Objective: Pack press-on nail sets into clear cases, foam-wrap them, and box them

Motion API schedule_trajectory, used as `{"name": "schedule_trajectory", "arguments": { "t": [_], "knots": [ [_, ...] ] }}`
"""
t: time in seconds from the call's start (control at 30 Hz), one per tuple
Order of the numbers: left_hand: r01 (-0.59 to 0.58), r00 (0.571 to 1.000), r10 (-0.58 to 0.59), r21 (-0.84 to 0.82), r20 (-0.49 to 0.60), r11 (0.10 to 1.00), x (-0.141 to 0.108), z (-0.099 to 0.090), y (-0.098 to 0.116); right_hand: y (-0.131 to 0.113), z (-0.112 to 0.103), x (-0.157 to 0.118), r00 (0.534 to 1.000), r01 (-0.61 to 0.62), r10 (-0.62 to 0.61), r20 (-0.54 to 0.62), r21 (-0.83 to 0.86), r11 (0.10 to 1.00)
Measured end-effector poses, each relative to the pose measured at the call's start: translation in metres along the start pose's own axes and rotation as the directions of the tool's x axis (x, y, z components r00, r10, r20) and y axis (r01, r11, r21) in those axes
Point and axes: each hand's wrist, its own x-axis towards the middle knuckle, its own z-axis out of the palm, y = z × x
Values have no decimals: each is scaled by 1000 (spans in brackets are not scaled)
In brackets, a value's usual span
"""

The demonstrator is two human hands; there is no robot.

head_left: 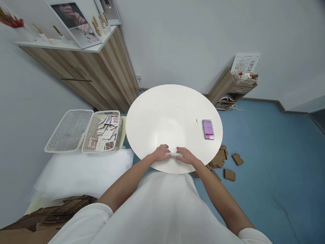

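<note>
Near the front edge of the round white table, my left hand and my right hand face each other. Between them lies a narrow white strip, slightly see-through, like a folded or rolled sheet. The fingers of both hands are closed on its two ends. The fingers partly cover the strip, and its exact kind cannot be told. Farther right on the table is a purple, blurred rectangular item, apart from my right hand.
Left of the table are a white basket of printed packets, an open clear lid or tray and a stack of white sheets. Flat brown cardboard lies nearer. Small brown boxes lie on the floor at right. Wooden cabinets stand behind.
</note>
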Motion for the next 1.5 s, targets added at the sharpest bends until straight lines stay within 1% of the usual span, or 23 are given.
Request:
{"name": "schedule_trajectory", "arguments": {
  "t": [0.1,0.2,0.33,0.43,0.53,0.6,0.7,0.77,0.83,0.9,0.93,0.97,1.0,1.03,1.07,1.1,1.13,1.17,1.2,1.23,1.3,1.37,1.5],
  "knots": [
    [96,991,-76,-185,112,978,3,-17,-7,6,-14,11,996,-57,49,75,109,992],
    [198,973,-141,-356,181,913,4,-28,-19,14,-21,22,982,-151,126,140,185,971],
    [307,952,-257,-487,168,818,4,-27,-38,23,-20,37,973,-184,132,190,287,940],
    [375,926,-339,-522,167,767,5,-20,-50,26,-17,47,972,-220,175,159,336,916],
    [433,898,-402,-500,175,750,6,-14,-58,31,-13,53,969,-247,230,90,378,892],
    [474,879,-445,-420,173,774,5,-13,-60,34,-11,55,959,-272,280,40,401,875],
    [526,850,-509,-262,136,809,6,-14,-59,39,-9,55,925,-336,378,-30,394,855],
    [542,840,-532,-208,108,814,6,-17,-57,40,-7,53,904,-366,421,-81,367,855],
    [546,837,-540,-175,86,819,6,-21,-53,39,-5,48,892,-374,433,-134,322,870],
    [560,827,-561,-106,28,821,4,-25,-48,34,-4,41,883,-374,419,-211,224,900],
    [571,818,-574,-66,-35,818,2,-27,-45,31,-3,37,878,-373,400,-263,147,916],
    [579,807,-577,-26,-125,815,0,-29,-42,27,-2,33,876,-367,365,-316,56,928],
    [574,799,-556,12,-230,819,-1,-30,-38,23,-1,29,880,-348,312,-358,-41,936],
    [545,801,-502,51,-326,837,-2,-29,-34,18,0,26,895,-309,241,-376,-134,941],
    [486,821,-417,93,-390,869,-2,-28,-30,12,1,25,920,-245,157,-359,-214,946],
    [398,857,-310,146,-411,906,-2,-26,-27,7,3,24,947,-162,70,-313,-276,948],
    [289,902,-196,201,-384,936,0,-23,-23,3,6,24,968,-76,-6,-251,-316,946],
    [178,941,-93,243,-326,954,2,-19,-20,-1,9,25,980,-8,-59,-189,-338,941],
    [87,965,-15,267,-260,960,4,-15,-17,-4,12,27,986,33,-87,-139,-348,937],
    [30,978,29,277,-206,960,7,-10,-15,-6,15,28,990,46,-90,-110,-351,935],
    [1,987,44,279,-156,960,11,-1,-12,-7,22,31,993,23,-62,-102,-348,937],
    [14,988,31,281,-152,959,13,5,-10,-7,26,29,992,-3,-40,-118,-344,939],
    [-21,989,58,268,-132,963,6,8,-9,-12,32,15,993,-8,-28,-115,-305,952]
  ]
}}
